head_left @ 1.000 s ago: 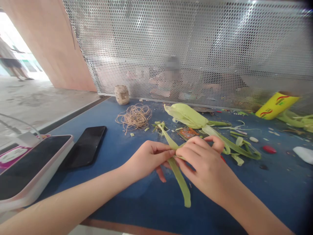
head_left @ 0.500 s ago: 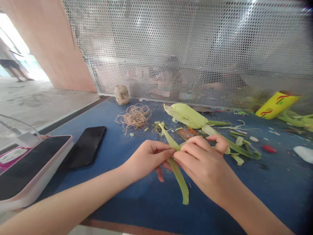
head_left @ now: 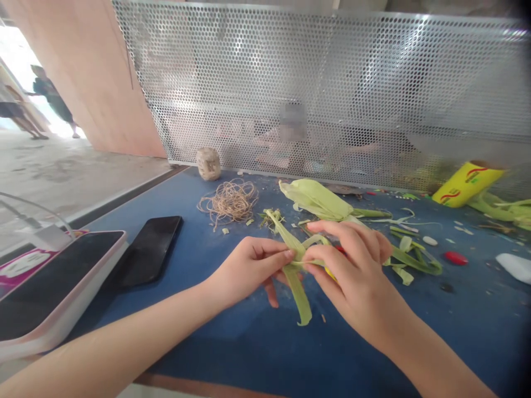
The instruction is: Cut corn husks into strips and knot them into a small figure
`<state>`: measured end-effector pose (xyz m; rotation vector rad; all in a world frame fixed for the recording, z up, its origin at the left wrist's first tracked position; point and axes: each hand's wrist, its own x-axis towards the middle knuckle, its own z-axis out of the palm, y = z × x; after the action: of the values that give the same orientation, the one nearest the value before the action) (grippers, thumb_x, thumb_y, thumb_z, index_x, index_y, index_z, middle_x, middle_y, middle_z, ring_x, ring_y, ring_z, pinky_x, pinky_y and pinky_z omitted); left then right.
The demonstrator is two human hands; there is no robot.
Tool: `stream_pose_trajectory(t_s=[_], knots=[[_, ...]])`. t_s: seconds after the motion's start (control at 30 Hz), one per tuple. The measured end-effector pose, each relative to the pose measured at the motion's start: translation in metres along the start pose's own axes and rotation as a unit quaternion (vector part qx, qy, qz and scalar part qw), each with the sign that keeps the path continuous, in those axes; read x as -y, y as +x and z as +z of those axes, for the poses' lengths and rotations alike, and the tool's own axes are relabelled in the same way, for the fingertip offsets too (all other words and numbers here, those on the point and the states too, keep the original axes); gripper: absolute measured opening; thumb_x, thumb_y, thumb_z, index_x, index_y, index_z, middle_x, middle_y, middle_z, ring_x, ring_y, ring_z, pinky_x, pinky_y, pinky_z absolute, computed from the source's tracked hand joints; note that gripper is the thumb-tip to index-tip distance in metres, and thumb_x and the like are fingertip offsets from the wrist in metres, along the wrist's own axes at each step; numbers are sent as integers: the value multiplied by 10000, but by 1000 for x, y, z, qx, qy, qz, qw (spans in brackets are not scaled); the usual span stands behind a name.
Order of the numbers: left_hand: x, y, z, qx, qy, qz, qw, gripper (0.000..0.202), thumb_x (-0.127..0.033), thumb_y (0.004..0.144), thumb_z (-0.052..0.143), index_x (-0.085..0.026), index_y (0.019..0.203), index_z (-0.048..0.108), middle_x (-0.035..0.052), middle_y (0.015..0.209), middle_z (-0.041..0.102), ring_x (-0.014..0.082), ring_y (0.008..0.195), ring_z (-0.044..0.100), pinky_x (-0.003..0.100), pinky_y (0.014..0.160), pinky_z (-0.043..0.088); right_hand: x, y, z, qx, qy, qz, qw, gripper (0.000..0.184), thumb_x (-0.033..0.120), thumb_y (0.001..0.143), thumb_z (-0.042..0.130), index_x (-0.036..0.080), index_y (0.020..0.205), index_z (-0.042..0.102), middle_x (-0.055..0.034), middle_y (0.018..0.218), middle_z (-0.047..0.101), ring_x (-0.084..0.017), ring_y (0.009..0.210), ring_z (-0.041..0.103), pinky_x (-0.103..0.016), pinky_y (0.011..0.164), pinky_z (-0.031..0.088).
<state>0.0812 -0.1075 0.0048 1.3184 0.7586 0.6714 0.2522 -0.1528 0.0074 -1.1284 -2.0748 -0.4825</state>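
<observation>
A long green husk strip (head_left: 296, 287) lies over the blue table (head_left: 215, 342) and is pinched at its middle by both hands. My left hand (head_left: 249, 268) grips it from the left with thumb and fingers closed. From the right, my right hand (head_left: 352, 271) bends a loop of the same strip round its fingers. The strip's lower end hangs toward me, and its upper end points to the far left. Behind the hands lies a whole green corn husk (head_left: 317, 199), with cut green strips (head_left: 410, 257) to its right.
A tangle of tan string (head_left: 228, 200) and a twine ball (head_left: 208, 163) sit at the back left. A black phone (head_left: 148, 250) and a pink-edged device (head_left: 53, 287) lie left. A yellow packet (head_left: 467, 185) leans at the perforated metal screen (head_left: 332, 94). People stand far left.
My right hand has curled the strip into a loop, and the strip's lower end has drawn up shorter. The view has tilted slightly.
</observation>
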Motion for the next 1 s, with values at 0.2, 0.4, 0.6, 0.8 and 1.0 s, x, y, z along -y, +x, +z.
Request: stream_pose_trajectory(t_s=[0.2, 0.4, 0.6, 0.8, 1.0], knots=[[5, 0, 2, 12, 7, 12, 1000, 184, -238, 803, 567, -97, 774, 682, 26, 639, 660, 91, 507, 575, 166, 365, 519, 6, 0, 8, -31, -17, 11, 999, 190, 187, 804, 591, 196, 614, 589, -78, 1066, 622, -280, 976, 502, -452, 808, 300], [2, 0, 2, 7, 26, 24, 999, 199, -244, 808, 559, -92, 777, 683, 20, 616, 639, 86, 488, 556, 172, 370, 521, 4, -2, 6, -32, 9, 26, 999, 35, 236, 789, 611, 208, 768, 609, -96, 1116, 570, -282, 1018, 491, -457, 831, 316], [-1, -2, 2, 3, 33, 30, 999, 197, -235, 811, 556, -95, 811, 696, 31, 650, 655, 88, 475, 576, 174, 376, 523, 5, -2, 8, -19, 15, 25, 999, 139, 207, 803, 590, 215, 666, 568, -66, 1133, 546, -284, 1033, 472, -470, 833, 301], [-4, -4, 2, 5, 15, 22, 1000, 198, -227, 811, 559, -101, 722, 682, 5, 578, 639, 73, 406, 567, 158, 365, 512, -7, -6, 10, -27, 164, 89, 982, 458, 315, 754, 637, 216, 1145, 420, -134, 1301, 406, -292, 1185, 387, -477, 945, 310], [-3, -2, -1, 30, -9, 12, 999, 196, -246, 816, 558, -111, 809, 699, 45, 644, 693, 125, 513, 637, 162, 369, 512, -27, -5, 11, 144, 412, 210, 875, 576, 411, 772, 601, 262, 1259, 331, -91, 1251, 490, -231, 1108, 506, -394, 898, 443]])
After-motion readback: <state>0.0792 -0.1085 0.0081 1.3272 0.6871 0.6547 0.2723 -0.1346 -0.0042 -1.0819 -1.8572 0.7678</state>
